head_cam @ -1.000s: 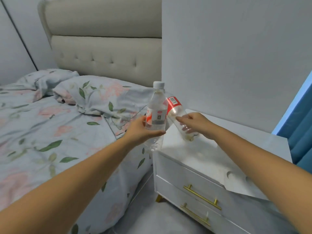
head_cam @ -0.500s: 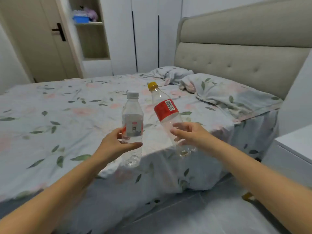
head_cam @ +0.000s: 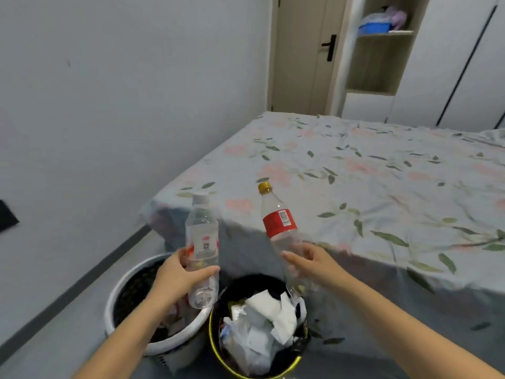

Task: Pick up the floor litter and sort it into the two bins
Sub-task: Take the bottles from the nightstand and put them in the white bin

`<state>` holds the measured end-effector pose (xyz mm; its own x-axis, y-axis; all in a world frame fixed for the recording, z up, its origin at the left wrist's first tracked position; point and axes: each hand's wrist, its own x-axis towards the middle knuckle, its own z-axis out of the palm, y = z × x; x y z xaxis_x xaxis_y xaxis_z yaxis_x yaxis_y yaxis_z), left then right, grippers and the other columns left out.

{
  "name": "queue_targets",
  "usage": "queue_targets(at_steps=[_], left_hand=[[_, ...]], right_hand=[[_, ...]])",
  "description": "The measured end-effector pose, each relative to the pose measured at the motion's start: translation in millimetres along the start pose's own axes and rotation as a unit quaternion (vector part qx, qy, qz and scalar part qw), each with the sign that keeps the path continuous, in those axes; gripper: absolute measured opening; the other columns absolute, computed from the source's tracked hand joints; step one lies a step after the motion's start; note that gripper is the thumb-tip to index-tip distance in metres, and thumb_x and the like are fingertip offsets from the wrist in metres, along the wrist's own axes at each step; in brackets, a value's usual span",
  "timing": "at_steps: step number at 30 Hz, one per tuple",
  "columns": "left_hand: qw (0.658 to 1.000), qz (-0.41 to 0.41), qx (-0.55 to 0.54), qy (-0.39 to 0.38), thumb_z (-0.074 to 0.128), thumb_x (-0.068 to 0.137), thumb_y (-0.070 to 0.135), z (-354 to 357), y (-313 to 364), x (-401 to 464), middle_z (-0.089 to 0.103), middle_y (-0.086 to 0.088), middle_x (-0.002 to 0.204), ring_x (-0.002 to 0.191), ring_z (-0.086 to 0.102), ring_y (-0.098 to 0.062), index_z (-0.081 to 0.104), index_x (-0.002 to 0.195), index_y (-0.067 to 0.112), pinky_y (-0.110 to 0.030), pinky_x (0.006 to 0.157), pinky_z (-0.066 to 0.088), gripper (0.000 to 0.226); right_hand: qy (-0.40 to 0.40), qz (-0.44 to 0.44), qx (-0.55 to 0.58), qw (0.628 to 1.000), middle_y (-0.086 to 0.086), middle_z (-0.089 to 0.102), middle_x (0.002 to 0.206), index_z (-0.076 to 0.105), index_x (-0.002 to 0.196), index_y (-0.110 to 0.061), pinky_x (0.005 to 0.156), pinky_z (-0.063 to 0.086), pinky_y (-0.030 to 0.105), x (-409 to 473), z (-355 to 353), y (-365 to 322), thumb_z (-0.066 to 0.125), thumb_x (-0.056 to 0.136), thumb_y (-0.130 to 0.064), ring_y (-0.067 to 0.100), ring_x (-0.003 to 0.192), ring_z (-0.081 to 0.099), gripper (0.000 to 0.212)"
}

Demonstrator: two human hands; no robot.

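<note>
My left hand (head_cam: pixel 179 279) grips a clear bottle with a white cap (head_cam: pixel 201 242), held upright above the white bin (head_cam: pixel 120 294). My right hand (head_cam: pixel 314 265) grips a taller clear bottle with a red label and yellow cap (head_cam: pixel 277 222), tilted slightly left, its base over the black bin with a yellow rim (head_cam: pixel 216 335). The black bin holds white paper and plastic wrappers (head_cam: pixel 262 321). The white bin has a dark liner and some litter, partly hidden by my left arm.
A bed with a floral sheet (head_cam: pixel 369 187) fills the right side, its corner just behind the bins. A grey wall (head_cam: pixel 109 105) runs along the left with a dark skirting. A door (head_cam: pixel 303 53) and open shelf (head_cam: pixel 379 50) stand at the back.
The view has swung left from the nightstand, across the bed, down to the two bins. Both hands still hold their bottles, which now hang over the bins.
</note>
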<state>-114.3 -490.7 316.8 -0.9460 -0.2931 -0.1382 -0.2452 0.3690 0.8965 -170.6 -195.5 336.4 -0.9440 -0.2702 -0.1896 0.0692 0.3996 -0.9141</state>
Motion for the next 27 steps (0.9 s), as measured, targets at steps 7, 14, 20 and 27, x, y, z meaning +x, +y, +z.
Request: queue_targets(at_steps=[7,14,20,27], left_hand=[[0.989,-0.099,-0.038,0.099,0.09,0.061,0.027,-69,-83,27,0.069,-0.001,0.105,0.095,0.066,-0.02,0.056,0.117,0.015,-0.033,0.086,0.051,0.066],[0.977,-0.145,-0.022,0.152,0.091,0.06,0.027,-86,-132,61,0.068,-0.005,0.109,0.1,0.066,-0.024,0.054,0.117,0.014,-0.036,0.089,0.051,0.069],[0.979,-0.168,0.07,0.09,0.09,0.06,0.025,-60,-154,83,0.066,-0.009,0.12,0.111,0.062,-0.027,0.054,0.122,0.01,-0.035,0.089,0.048,0.074],[0.963,-0.187,0.19,0.038,0.086,0.062,0.033,-54,-177,101,0.064,-0.01,0.122,0.109,0.061,-0.03,0.053,0.124,0.011,-0.035,0.087,0.049,0.074]], right_hand=[[-0.112,0.061,0.041,0.991,0.0,0.052,0.065,0.056,0.088,-0.009,0.042,0.039,0.016,71,138,-3,0.06,0.091,-0.032,0.004,0.044,0.052,0.024],[-0.087,0.0,0.049,0.995,0.005,0.063,0.112,0.046,0.115,-0.02,0.089,0.054,0.033,110,245,17,0.084,0.067,-0.032,0.016,0.102,0.063,0.062],[-0.068,0.031,0.018,0.997,-0.004,0.063,0.114,0.043,0.124,-0.019,0.094,0.053,0.034,121,284,26,0.082,0.058,-0.044,0.014,0.107,0.063,0.081],[-0.076,0.095,-0.12,0.985,0.007,0.056,0.13,0.037,0.133,-0.01,0.101,0.043,0.032,131,271,37,0.079,0.074,-0.026,0.023,0.122,0.053,0.074]])
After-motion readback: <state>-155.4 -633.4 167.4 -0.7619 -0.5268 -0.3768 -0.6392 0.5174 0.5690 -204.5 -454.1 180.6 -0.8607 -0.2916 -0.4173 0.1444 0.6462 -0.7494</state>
